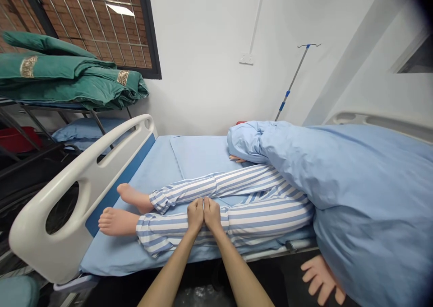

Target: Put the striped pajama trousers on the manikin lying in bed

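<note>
A care manikin lies on its back on the bed, in blue-and-white striped trousers (270, 216), with its bare feet (118, 221) at the left. My left hand (195, 215) is closed over the manikin's near leg, a little below the knee. Right beside it, nearly touching, my right hand (212, 214) is closed over the same leg. The fingertips of both hands are hidden on the leg's far side. A blue quilt (338, 171) covers the manikin's upper body. One manikin hand (321, 280) hangs out below it over the bed's near edge.
The white footboard (50, 207) rises at the left of the blue-sheeted mattress (199, 153). Behind it, folded green bedding (77, 76) lies on a metal-framed rack. An IV pole (294, 83) stands by the wall. Part of a teal seat (18, 291) shows at lower left.
</note>
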`<state>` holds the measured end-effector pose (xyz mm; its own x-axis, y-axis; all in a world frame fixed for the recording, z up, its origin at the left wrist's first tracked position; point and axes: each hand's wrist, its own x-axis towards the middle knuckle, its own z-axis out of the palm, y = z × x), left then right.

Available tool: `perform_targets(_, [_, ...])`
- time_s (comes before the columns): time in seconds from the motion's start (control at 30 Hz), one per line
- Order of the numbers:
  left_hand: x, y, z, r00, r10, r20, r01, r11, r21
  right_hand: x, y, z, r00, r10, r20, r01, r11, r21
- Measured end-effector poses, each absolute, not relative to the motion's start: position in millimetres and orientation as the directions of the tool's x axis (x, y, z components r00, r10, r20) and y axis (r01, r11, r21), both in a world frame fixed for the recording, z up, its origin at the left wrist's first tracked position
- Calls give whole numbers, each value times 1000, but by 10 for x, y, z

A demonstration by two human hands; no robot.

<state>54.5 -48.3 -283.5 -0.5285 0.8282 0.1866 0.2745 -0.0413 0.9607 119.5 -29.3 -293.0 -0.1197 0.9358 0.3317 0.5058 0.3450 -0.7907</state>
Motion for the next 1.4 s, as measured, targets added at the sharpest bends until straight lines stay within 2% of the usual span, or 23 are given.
perform_targets(0.2, [580,-331,-2508,-537,824,179,173,-100,980,1240,-263,-2919,-44,937,345,357,338,-871])
perform_targets(0.33, [641,-334,-2559,-575,810,120,115,-65,991,1260,-258,-2917,-30,945,324,270,320,-908])
perform_targets(0.5, [745,-481,-2880,-511,826,238,402,-15,915,1278,-242,-2929,23,948,319,228,306,-925])
perform_targets(0.57, [750,-504,-2931,-491,831,263,453,-15,891,1273,-241,-2929,14,951,308,233,297,-926])
perform_targets(0.7, [716,-488,-2919,-457,852,257,443,-33,896,1286,-235,-2848,-35,953,301,316,296,-901])
perform_targets(0.93, [724,-495,-2907,-440,852,283,483,-42,875,1471,-182,-2594,-196,882,429,486,468,-738])
perform_targets(1.13, [737,-503,-2896,-439,859,263,456,-39,889,1518,-203,-2869,-84,925,371,520,358,-776])
perform_targets(1.4, [882,-386,-2586,-532,816,228,269,-93,959,1530,-205,-2903,-65,921,385,504,363,-783])
